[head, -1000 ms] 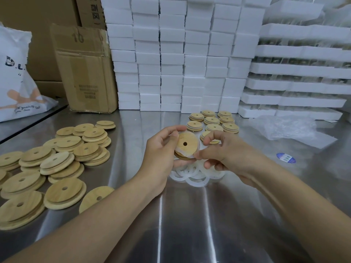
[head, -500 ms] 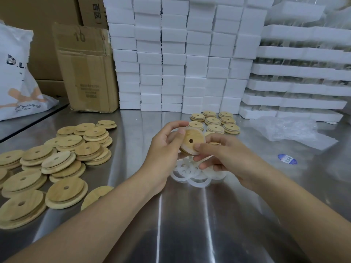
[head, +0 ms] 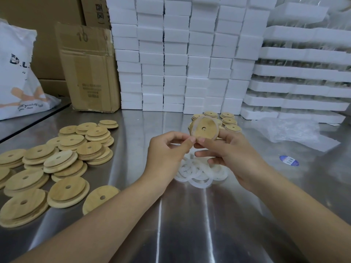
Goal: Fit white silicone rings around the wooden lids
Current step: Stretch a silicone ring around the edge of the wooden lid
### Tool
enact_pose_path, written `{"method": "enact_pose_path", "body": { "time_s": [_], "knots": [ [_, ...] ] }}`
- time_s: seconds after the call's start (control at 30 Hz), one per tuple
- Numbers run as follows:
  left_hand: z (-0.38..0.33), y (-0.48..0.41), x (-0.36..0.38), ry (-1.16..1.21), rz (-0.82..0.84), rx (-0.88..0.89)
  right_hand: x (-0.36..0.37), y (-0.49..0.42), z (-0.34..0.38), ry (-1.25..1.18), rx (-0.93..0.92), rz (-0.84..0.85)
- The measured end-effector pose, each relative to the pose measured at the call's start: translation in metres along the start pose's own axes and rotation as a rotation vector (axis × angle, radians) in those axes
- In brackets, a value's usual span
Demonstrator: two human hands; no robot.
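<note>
**lid held up between both hands, ring on its rim**

a printed white bag (head: 19,73) lies at the far left edge of the tabletop (head: 171,224), with a cardboard box (head: 89,73) standing at the back beside it. in front of them, along the left edge, a loose spread of bare wooden lids (head: 62,162) lies in overlapping stacks. this looks like the supply, kept within the left arm's reach.

near the middle, the left hand (head: 167,150) is curled, and its thumb and forefinger pinch the lower left rim of one raised lid (head: 206,128). a pale silicone ring (head: 192,124) shows around that rim. the pinch sits right on the ring, probably to press or smooth it into its seat. whether the ring is seated all the way round cannot be told from here.

the right hand (head: 233,156) grips the same lid from below and behind, thumb on the face, holding it tilted toward the camera so the edge can be checked. directly under both hands lies a heap of spare rings (head: 199,173), placed so the next one is a short reach away.

toward the back, just past the held lid, small lids (head: 230,121) stand in neat stacks, likely the finished ones, set apart from the bare pile. behind them rise white foam blocks (head: 176,54). toward the right edge lie crumpled clear plastic (head: 290,130) and a blue sticker (head: 289,160).
</note>
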State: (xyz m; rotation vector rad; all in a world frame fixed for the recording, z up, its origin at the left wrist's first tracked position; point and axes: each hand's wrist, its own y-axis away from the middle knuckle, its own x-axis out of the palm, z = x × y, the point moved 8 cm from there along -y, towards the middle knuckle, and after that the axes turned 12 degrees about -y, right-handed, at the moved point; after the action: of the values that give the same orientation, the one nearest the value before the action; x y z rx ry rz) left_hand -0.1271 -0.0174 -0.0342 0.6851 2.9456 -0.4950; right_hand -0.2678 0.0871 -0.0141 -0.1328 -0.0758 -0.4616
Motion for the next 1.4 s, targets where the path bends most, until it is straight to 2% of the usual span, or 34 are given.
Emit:
{"method": "enact_pose_path", "body": {
  "time_s": [0.37, 0.87, 1.1, 1.4],
  "knots": [
    [-0.001, -0.005, -0.008, -0.008, -0.034, 0.014, 0.004, 0.0, 0.001, 0.062, -0.008, 0.007],
    [-0.001, -0.011, -0.007, -0.012, -0.06, -0.012, 0.007, 0.0, 0.001, -0.01, -0.062, -0.063],
    [0.006, -0.011, -0.006, 0.049, 0.051, -0.08, 0.005, 0.0, 0.003, 0.064, -0.029, -0.01],
    [-0.004, -0.017, -0.02, 0.006, -0.036, 0.036, 0.008, -0.001, 0.001, 0.178, -0.057, 0.009]
  ]
}}
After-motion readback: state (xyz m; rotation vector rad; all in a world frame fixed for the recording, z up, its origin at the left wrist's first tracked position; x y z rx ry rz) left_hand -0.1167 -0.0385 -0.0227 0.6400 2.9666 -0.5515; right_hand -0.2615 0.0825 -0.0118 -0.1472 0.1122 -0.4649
